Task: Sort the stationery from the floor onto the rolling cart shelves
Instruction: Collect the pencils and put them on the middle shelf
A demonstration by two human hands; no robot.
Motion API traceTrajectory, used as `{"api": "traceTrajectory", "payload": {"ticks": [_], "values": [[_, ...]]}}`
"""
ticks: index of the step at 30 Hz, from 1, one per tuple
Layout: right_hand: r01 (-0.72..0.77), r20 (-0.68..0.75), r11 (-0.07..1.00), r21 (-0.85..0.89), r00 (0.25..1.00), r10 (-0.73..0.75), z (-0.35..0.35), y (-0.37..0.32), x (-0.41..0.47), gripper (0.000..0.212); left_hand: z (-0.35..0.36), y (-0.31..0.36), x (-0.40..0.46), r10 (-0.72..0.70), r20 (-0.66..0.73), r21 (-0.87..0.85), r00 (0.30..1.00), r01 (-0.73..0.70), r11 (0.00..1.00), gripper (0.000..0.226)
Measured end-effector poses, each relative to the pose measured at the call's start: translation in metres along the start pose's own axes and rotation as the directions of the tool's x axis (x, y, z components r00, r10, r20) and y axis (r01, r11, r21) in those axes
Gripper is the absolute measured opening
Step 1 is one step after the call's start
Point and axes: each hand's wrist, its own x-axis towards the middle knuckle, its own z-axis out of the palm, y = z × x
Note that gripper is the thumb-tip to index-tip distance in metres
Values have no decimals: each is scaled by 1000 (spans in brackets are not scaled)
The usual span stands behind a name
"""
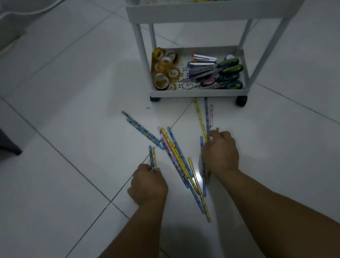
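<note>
Fingers of the left hand (147, 184) curl round two pencils (152, 158), those of the right hand (221, 154) grip several more, while the loose pencils (180, 163) lie between both hands on the floor (62, 193), long axes pointing toward the cart (200, 95).

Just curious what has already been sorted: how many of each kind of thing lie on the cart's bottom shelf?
On the bottom shelf:
Tape rolls: about 8, since they overlap
Staplers: 2
Scissors: 4
Total: about 14
</note>
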Motion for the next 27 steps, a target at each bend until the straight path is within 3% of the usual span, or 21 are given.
{"api": "traceTrajectory", "payload": {"ticks": [6,15,21,27], "values": [[-50,11,997,-55,999,51,-7,-6,42,32,2,26,34,24,-2,-50,1000,-24,998,25],[-85,57,959,-271,993,104,3,-5,81,60,11,57,79,-13,-60,-91,998,8,996,47],[10,5,952,-306,1000,-9,13,-7,86,32,7,77,103,-26,-82,1,996,26,1000,60],[17,52,959,-283,999,-2,18,-18,86,15,0,84,130,-87,-14,-33,996,86,996,37]]}}
